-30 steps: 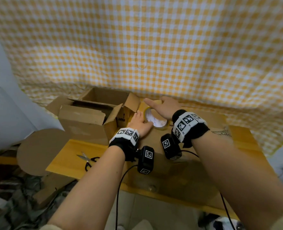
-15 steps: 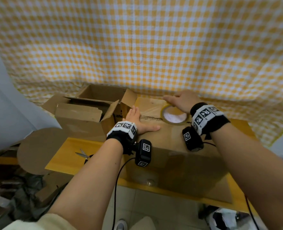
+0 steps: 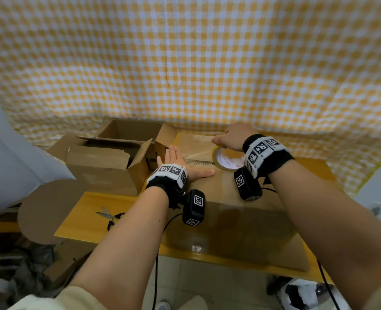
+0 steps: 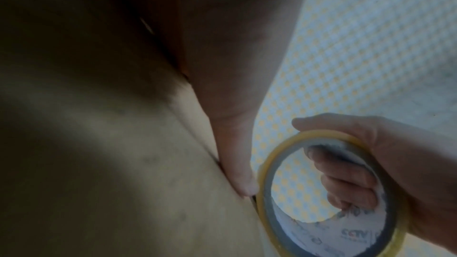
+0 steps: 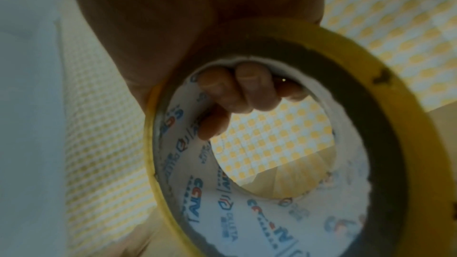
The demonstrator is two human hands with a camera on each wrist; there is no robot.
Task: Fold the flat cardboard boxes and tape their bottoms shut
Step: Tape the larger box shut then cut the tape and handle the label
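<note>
A large cardboard box (image 3: 234, 211) stands bottom-up on the yellow table (image 3: 89, 211). Its closed flaps meet at a seam (image 3: 198, 161) across the top. My left hand (image 3: 180, 162) lies flat on the flaps at the seam's left end, fingers straight, thumb pointing right. My right hand (image 3: 234, 137) grips a roll of yellowish tape (image 3: 226, 158), fingers hooked through its core (image 5: 237, 93) and thumb over the rim (image 4: 306, 122). The roll stands on edge on the box by the seam, just right of my left thumb (image 4: 237, 171). A glossy strip of tape lies on the flaps behind it.
Two open-topped cardboard boxes (image 3: 109, 162) stand at the table's back left, touching the big box. Scissors (image 3: 112, 217) lie on the table's left front. A round cardboard disc (image 3: 42, 209) leans left of the table. A yellow checked cloth (image 3: 185, 63) hangs behind.
My right hand has carried the tape roll rightward along the seam, away from my left hand. The left hand's thumb has spread out along the box top.
</note>
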